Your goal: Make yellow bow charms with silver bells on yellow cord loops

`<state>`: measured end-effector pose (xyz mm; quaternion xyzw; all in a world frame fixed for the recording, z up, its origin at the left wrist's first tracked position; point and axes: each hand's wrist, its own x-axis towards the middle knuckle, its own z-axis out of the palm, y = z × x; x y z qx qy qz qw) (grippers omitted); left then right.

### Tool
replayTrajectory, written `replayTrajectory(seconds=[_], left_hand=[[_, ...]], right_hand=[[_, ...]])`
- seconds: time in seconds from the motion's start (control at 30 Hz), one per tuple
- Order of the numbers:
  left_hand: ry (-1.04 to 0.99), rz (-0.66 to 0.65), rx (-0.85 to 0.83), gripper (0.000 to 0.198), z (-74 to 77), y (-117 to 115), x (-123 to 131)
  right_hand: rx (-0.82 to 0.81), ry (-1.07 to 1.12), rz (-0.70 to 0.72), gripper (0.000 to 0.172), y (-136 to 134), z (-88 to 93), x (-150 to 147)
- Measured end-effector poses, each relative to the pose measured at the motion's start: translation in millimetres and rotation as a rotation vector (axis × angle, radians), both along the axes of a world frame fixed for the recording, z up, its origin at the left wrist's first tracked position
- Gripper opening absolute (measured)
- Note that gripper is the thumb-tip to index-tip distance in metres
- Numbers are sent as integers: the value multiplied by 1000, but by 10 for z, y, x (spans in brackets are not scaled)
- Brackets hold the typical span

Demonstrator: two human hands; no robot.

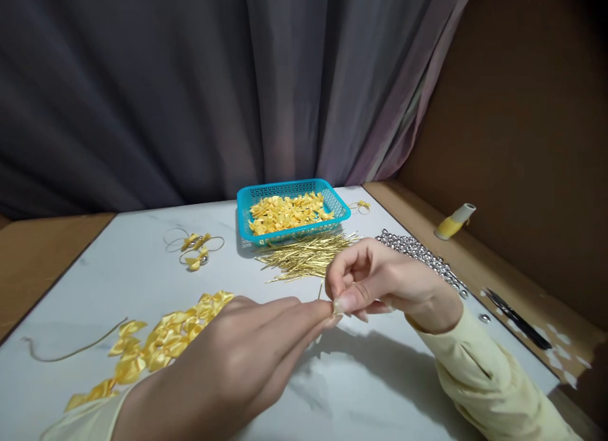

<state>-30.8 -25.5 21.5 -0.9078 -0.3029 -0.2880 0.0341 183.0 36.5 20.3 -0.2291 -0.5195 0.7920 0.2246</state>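
Clock centre: where the fingertips meet, with 12 o'clock pointing away from the person.
Left hand (242, 349): reaching in from 8 o'clock, back upward, fingertips touching the right hand's; its thumb is hidden, so I cannot tell how it grips.
Right hand (380, 277): coming from 4 o'clock, thumb and finger pinched on a small pale-yellow piece (337, 310).
Piece in work: at the centre, between the fingertips, above the table (107, 276); it looks like ribbon, but is too small and covered to judge how finished it is. A thin gold strand (320, 290) stands just beside it.
Shaped so far: yellow bows (164, 339) in a loose heap at 9 o'clock, which I take as formed.
Ringed pieces (192, 263): at 10 o'clock, ribbon and silver beads on wire loops, seemingly the most complete.
Ribbon stock: many yellow pieces (287, 211) in the blue basket (246, 229) near 11 o'clock, so a good deal appears left.
Gold ties (301, 258): a thick pile at 11 o'clock, seemingly plenty remaining.
Silver beads (418, 254): loose at 2 o'clock, a large number apparently unused.
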Motion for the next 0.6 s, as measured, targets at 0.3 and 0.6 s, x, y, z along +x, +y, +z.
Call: replayTrajectory(seconds=[0.3, 0.6], left_hand=[[-97, 7, -56, 16, 31, 10, 32], [-139, 34, -83, 16, 115, 25, 52]], right_hand=[[54, 43, 11, 20, -11, 28, 41], [199, 3, -124, 17, -19, 99, 129]])
